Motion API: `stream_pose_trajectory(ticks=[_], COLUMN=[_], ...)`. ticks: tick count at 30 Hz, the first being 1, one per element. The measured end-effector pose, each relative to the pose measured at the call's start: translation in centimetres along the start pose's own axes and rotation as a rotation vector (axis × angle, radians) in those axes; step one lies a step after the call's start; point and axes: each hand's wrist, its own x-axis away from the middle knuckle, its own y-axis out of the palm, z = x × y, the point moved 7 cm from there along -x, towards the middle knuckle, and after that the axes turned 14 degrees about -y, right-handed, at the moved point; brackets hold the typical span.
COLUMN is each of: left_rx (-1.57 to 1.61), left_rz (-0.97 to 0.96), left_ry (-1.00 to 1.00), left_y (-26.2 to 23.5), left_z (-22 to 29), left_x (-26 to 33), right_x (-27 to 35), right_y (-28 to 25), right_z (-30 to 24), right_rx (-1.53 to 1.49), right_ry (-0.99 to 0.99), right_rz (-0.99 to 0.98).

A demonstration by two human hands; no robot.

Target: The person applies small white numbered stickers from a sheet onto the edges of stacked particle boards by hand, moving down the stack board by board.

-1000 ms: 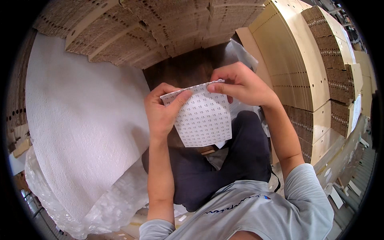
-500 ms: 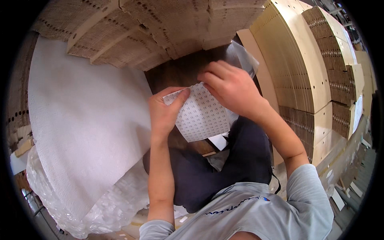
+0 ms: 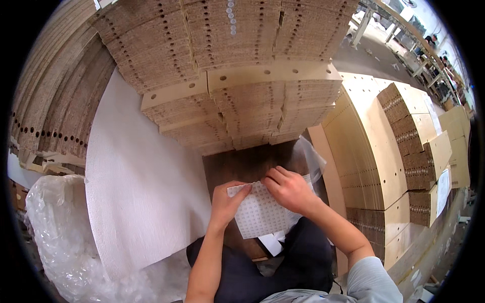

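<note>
A white sheet of small printed round or square stickers (image 3: pixel 260 214) is held up over my lap; the marks on it repeat in rows. My left hand (image 3: pixel 226 203) pinches its upper left corner between thumb and fingers. At the upper edge, my right hand (image 3: pixel 290 191) has thumb and fingertips closed together against the sheet. Any single sticker between those fingertips is too small to make out. Behind the right hand, part of another pale sheet shows, with clear plastic film (image 3: pixel 312 156) beyond it.
Stacks of drilled boards rise ahead (image 3: pixel 247 106), at the right (image 3: pixel 361 146) and far left (image 3: pixel 55 96). White foam sheeting (image 3: pixel 141 187) stands beside my left arm, with crumpled clear plastic (image 3: pixel 58 222) further left. A dark brown surface (image 3: pixel 230 166) lies beyond my hands.
My view has tilted up, showing more of the stacks and the room behind. My right hand, blurred and lifted over the sheet's edge before, now has its fingertips down at that edge.
</note>
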Motion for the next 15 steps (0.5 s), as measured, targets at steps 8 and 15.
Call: stream_pose_trajectory(ticks=[8, 15], left_rx=[-0.051, -0.144], left_rz=[0.248, 0.219], left_ry=[0.083, 0.120], left_y=[0.1, 1.3], left_z=[-3.9, -1.7], left_x=[-2.5, -2.3], right_x=[-4.9, -16.5], right_y=[-5.0, -10.0], right_z=[7.2, 14.5], right_rx=[-0.465, -0.198], right_ry=[0.412, 0.421], right_rz=[0.586, 0.873])
